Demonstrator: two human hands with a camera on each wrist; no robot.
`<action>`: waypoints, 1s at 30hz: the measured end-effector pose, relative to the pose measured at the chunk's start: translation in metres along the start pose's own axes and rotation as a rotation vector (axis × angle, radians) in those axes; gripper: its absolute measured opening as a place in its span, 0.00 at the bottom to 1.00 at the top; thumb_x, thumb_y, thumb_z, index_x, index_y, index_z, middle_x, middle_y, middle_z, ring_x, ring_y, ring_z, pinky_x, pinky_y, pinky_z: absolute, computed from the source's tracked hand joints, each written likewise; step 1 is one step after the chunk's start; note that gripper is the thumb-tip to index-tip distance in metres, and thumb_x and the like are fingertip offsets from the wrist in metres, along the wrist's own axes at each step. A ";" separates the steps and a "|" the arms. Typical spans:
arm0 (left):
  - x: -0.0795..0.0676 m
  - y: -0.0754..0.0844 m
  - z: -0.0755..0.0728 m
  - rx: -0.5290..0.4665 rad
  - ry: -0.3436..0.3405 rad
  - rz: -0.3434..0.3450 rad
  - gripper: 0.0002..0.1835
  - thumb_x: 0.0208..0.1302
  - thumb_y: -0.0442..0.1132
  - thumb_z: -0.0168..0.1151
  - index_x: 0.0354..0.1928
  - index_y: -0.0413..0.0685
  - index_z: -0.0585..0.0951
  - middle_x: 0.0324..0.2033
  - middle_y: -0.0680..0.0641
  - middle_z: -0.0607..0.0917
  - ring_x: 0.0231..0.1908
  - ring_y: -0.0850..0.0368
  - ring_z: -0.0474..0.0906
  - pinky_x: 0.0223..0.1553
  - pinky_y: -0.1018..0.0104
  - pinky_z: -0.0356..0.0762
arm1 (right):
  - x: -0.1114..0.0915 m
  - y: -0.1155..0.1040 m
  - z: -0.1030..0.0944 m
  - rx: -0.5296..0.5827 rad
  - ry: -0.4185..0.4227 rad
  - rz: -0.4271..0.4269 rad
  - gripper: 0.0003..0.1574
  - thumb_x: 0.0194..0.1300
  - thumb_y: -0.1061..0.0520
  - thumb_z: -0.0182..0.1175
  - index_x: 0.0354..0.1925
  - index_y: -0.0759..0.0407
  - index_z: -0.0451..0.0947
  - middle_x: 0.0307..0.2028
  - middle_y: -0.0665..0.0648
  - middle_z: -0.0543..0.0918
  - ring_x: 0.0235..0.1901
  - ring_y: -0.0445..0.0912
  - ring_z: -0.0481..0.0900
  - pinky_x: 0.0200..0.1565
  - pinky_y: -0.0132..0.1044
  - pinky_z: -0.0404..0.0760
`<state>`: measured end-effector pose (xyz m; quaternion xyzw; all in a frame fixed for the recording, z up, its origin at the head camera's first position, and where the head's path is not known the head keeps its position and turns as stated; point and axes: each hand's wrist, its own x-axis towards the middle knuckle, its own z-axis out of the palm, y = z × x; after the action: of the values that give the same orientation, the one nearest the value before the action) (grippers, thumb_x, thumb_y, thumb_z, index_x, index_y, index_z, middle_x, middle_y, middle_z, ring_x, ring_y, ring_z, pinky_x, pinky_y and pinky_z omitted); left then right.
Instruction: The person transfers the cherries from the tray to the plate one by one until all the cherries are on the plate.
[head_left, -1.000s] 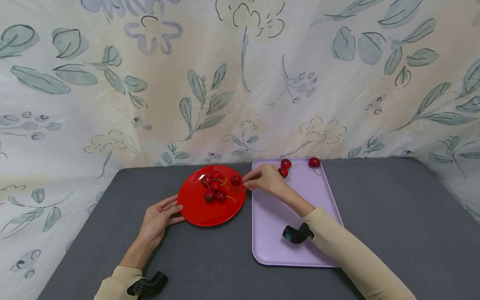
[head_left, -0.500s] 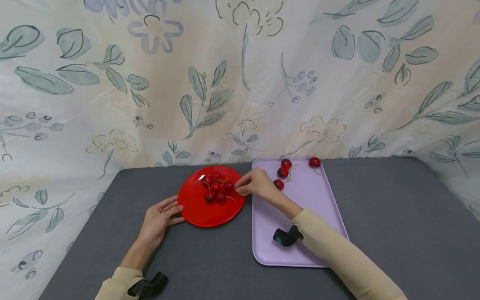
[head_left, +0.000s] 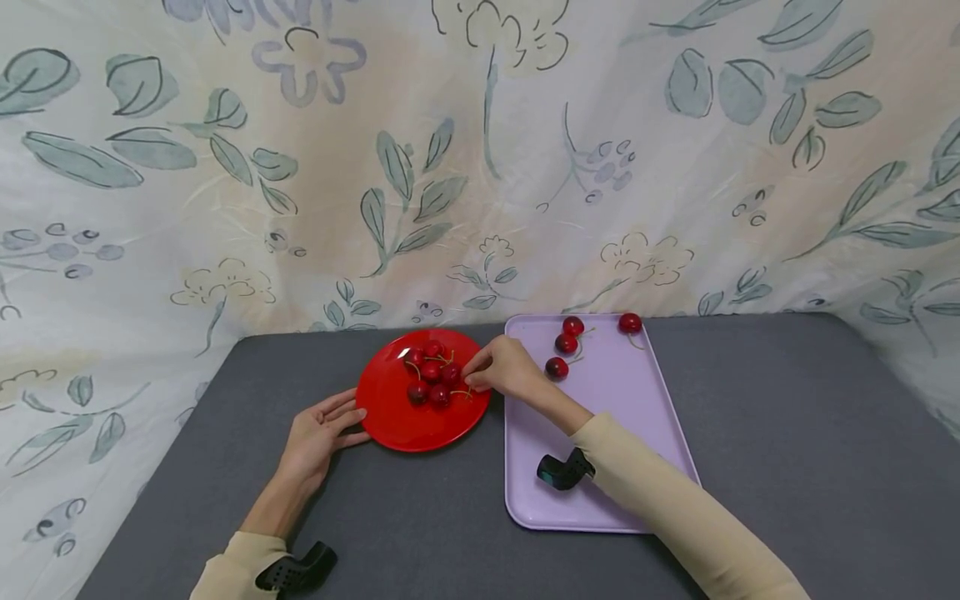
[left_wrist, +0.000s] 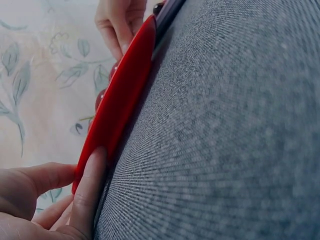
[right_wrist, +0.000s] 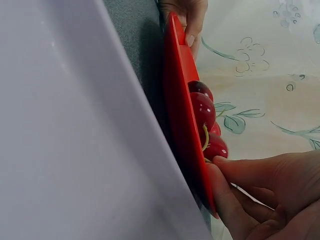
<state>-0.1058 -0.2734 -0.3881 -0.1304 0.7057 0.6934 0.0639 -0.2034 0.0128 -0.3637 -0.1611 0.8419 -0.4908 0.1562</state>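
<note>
My left hand (head_left: pixel 311 437) grips the near-left rim of a round red plate (head_left: pixel 405 425), with the thumb on top and fingers below. Several red cherries with green stems lie clustered on the plate's upper right. There my right hand (head_left: pixel 506 367) pinches a cherry (head_left: pixel 451 373) by its stem between thumb and forefinger, right at the plate's edge. The right wrist view shows the same cherry (right_wrist: pixel 216 146) just beyond those fingertips, beside other cherries. From the left wrist view the plate (left_wrist: pixel 117 100) is edge-on and hides most of the fruit.
A lavender tray (head_left: pixel 540 433) lies right of the plate, under my right forearm. Along its far part sit several more cherries, among them a lone cherry (head_left: pixel 630 323) in the corner. Both stand on a grey cloth-covered table (head_left: pixel 420 533), with a floral curtain (head_left: pixel 480 167) behind.
My right hand has moved left with the cherry, from the plate's right edge to the cluster. A cherry on the tray, hidden earlier by that hand, now shows. The left hand stays at the rim.
</note>
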 end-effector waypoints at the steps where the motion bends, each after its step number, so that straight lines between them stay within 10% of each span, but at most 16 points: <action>1: 0.000 0.000 0.000 0.000 -0.001 0.000 0.27 0.71 0.33 0.57 0.69 0.34 0.65 0.53 0.48 0.82 0.44 0.62 0.84 0.45 0.60 0.84 | 0.000 0.000 0.000 0.003 0.000 0.001 0.07 0.58 0.66 0.69 0.37 0.66 0.88 0.31 0.58 0.87 0.25 0.43 0.85 0.33 0.31 0.86; 30: 0.000 0.008 0.000 -0.004 -0.001 -0.013 0.29 0.71 0.33 0.58 0.70 0.33 0.64 0.53 0.48 0.82 0.44 0.64 0.83 0.45 0.61 0.84 | -0.024 0.010 -0.080 -0.016 0.108 0.021 0.12 0.63 0.62 0.67 0.43 0.69 0.85 0.34 0.62 0.87 0.32 0.51 0.87 0.38 0.41 0.87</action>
<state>-0.1082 -0.2736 -0.3809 -0.1349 0.7035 0.6944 0.0685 -0.2168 0.0899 -0.3319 -0.1269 0.8546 -0.4904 0.1144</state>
